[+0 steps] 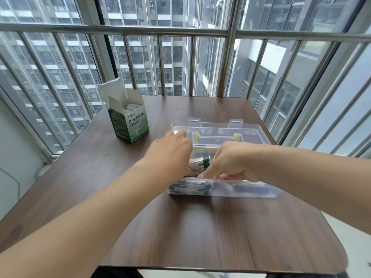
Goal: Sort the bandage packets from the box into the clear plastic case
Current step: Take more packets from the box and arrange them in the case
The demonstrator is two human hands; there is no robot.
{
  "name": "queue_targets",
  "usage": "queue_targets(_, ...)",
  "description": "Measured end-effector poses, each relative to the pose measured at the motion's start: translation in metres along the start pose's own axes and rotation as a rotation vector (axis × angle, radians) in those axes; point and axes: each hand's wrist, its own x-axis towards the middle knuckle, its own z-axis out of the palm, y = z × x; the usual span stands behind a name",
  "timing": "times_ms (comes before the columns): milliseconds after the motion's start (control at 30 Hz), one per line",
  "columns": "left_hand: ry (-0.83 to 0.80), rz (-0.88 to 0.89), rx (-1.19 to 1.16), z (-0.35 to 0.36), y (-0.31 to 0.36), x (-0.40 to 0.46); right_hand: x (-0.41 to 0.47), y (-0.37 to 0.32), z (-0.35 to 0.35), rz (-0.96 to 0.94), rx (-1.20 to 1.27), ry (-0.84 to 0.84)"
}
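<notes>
Inside the clear case [251, 192], both hands' curled fingers [208, 173] pinch bandage packets [199, 162].

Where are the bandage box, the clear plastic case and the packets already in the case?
bandage box [133, 125]: head view, on its green printed front.
clear plastic case [249, 190]: head view, on its near front wall.
bandage packets [190, 187]: head view, on the stack behind the case's front wall.

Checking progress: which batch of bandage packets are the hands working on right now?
The bundle of packets standing inside the clear case, between both hands. The other stack lies flat against the near wall; more remain in the box.
</notes>
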Motion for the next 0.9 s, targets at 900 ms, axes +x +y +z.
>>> queue_targets(900,0.012,0.056,0.026,-0.001,-0.003,0.002,0.011,0.003,0.008,0.176,-0.032,-0.15)
